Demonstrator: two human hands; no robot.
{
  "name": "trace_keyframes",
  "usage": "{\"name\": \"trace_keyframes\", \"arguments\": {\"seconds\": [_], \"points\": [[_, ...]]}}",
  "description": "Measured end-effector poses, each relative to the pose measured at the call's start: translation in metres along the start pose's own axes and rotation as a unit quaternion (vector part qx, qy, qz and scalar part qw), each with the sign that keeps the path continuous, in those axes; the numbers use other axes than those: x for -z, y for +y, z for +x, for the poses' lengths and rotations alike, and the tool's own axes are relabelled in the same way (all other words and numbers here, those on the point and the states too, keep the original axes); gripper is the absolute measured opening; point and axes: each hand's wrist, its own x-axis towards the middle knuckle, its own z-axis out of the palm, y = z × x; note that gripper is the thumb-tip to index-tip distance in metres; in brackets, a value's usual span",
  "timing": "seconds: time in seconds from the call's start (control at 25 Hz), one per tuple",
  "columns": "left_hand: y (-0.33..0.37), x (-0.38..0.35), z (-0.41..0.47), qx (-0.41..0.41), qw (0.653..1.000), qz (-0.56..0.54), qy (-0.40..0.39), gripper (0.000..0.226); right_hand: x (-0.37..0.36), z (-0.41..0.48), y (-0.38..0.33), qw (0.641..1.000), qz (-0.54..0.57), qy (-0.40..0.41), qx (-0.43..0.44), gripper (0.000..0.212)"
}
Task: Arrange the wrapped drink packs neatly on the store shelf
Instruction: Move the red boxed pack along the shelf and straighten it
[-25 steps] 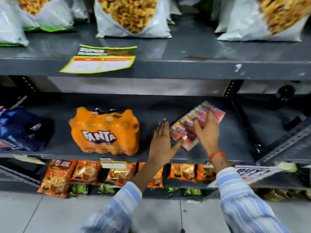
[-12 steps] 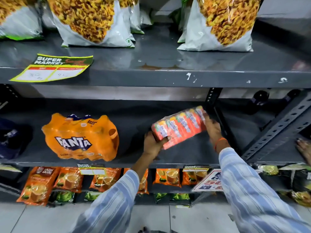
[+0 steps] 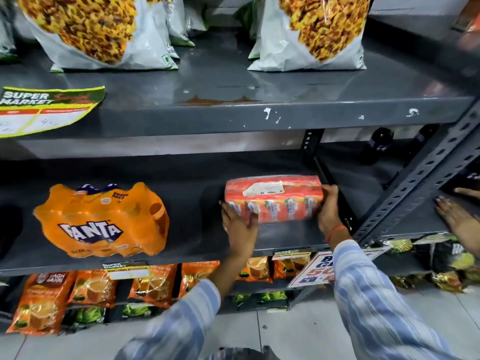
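Note:
A red wrapped pack of small drink cartons [image 3: 274,201] stands level on the grey middle shelf [image 3: 197,237], its long side facing me and a white label on top. My left hand [image 3: 240,226] grips its left end and my right hand [image 3: 330,209] grips its right end. An orange wrapped Fanta pack [image 3: 101,220] lies on the same shelf to the left, a clear gap between the two packs.
A perforated steel upright [image 3: 415,183] rises just right of the red pack. Another person's hands [image 3: 457,219] rest on the neighbouring shelf at far right. Snack bags [image 3: 311,32] stand on the shelf above. Tea packets [image 3: 153,284] hang below.
The red pack was lifted from lying tilted on the shelf, turned by both hands and set level, long side towards me. The view has shifted right and closer.

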Motion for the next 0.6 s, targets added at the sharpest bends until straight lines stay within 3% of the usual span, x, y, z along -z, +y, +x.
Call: {"name": "trace_keyframes", "arguments": {"seconds": [0.12, 0.24, 0.4, 0.52, 0.6], "points": [[0.027, 0.024, 0.055, 0.002, 0.996, -0.024, -0.083, 0.066, 0.012, -0.03, 0.019, 0.996, 0.023, 0.08, 0.015, 0.03], [0.044, 0.01, 0.055, 0.013, 0.985, -0.009, -0.174, 0.05, 0.001, -0.069, 0.047, 0.988, -0.022, 0.119, 0.095, 0.025], [0.043, -0.011, 0.055, -0.074, 0.966, 0.075, -0.236, 0.108, -0.018, -0.111, 0.085, 0.961, -0.172, 0.022, 0.214, 0.027], [0.063, 0.013, 0.09, -0.107, 0.893, 0.168, -0.404, 0.102, -0.039, -0.125, 0.096, 0.931, -0.276, -0.064, 0.229, 0.022], [0.08, 0.027, 0.1, -0.116, 0.846, 0.24, -0.461, 0.092, -0.049, -0.122, 0.093, 0.928, -0.279, -0.082, 0.231, 0.019]]}}
